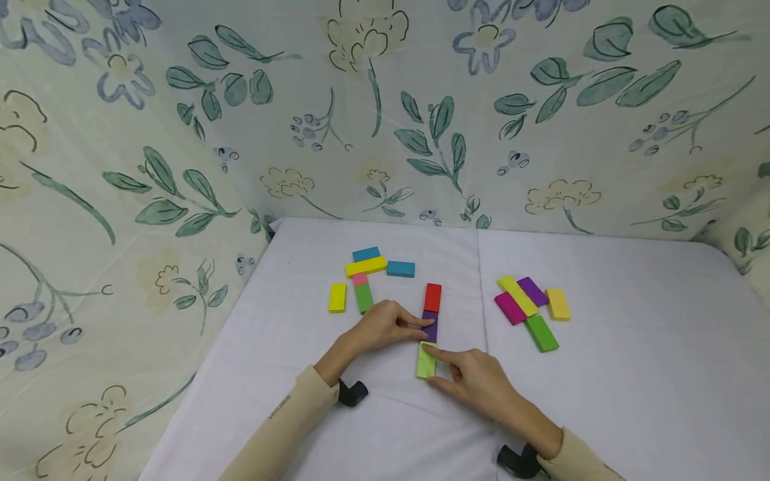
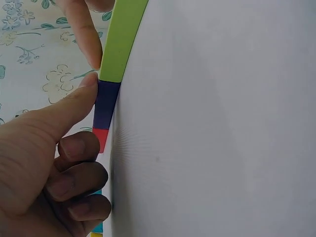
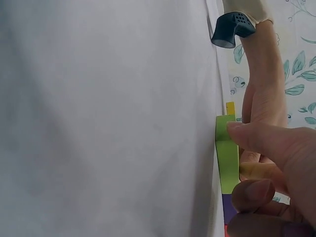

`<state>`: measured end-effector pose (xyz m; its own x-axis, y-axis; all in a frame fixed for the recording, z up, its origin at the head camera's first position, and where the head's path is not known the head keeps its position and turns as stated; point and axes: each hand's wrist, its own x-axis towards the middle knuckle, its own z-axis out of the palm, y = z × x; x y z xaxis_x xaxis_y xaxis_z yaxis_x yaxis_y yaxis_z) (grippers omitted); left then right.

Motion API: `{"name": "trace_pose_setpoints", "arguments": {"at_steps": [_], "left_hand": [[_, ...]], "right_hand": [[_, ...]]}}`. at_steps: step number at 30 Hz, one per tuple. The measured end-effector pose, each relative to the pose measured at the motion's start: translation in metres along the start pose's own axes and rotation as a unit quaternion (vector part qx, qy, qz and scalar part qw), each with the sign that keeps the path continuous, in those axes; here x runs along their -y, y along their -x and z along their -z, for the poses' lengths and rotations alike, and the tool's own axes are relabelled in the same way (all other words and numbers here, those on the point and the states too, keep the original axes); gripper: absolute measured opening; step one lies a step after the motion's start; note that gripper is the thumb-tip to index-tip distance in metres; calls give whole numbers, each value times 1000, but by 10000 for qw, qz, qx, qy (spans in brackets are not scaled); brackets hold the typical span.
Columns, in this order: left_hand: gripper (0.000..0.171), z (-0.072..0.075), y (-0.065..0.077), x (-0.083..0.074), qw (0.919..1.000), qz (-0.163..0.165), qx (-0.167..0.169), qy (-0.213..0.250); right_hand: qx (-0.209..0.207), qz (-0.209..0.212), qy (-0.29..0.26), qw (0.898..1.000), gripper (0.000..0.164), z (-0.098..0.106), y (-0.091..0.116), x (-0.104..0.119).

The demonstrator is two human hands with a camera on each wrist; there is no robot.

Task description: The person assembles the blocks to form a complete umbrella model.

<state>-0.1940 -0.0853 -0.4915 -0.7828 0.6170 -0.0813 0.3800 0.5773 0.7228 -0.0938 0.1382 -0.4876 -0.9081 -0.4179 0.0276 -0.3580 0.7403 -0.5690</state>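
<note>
Three wooden blocks lie end to end on the white cloth: a red block (image 1: 432, 298), a purple block (image 1: 430, 329) and a lime-green block (image 1: 426, 364). My left hand (image 1: 385, 326) holds the purple block with thumb and index finger; its other fingers are curled in the left wrist view. My right hand (image 1: 478, 379) pinches the lime-green block lengthwise, index finger at the far end and thumb at the near end. In the left wrist view the purple block (image 2: 106, 104) meets the end of the lime-green block (image 2: 120, 44). The right thumb (image 3: 247, 134) touches the lime-green block.
To the left lies a group of blocks: yellow (image 1: 337, 298), green (image 1: 363, 298), pink, a long yellow one (image 1: 365, 267) and two blue ones (image 1: 400, 269). On the right are magenta (image 1: 510, 308), purple (image 1: 533, 291), yellow and green (image 1: 542, 333) blocks. Floral fabric (image 1: 385, 153) hangs behind.
</note>
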Motion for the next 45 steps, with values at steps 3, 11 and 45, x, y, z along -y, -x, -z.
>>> {"name": "trace_pose_setpoints", "arguments": {"at_steps": [3,11,45], "left_hand": [[37,0,-1,0,10000,16,10,-31],[37,-1,-3,-2,10000,-26,53,-48],[81,2,8,-10,9908,66,77,-1351]], "right_hand": [[-18,11,25,10000,50,1,0,0],[-27,-29,43,10000,49,2,1,1],[58,-241,-554,9982,47,12,16,-13]]}}
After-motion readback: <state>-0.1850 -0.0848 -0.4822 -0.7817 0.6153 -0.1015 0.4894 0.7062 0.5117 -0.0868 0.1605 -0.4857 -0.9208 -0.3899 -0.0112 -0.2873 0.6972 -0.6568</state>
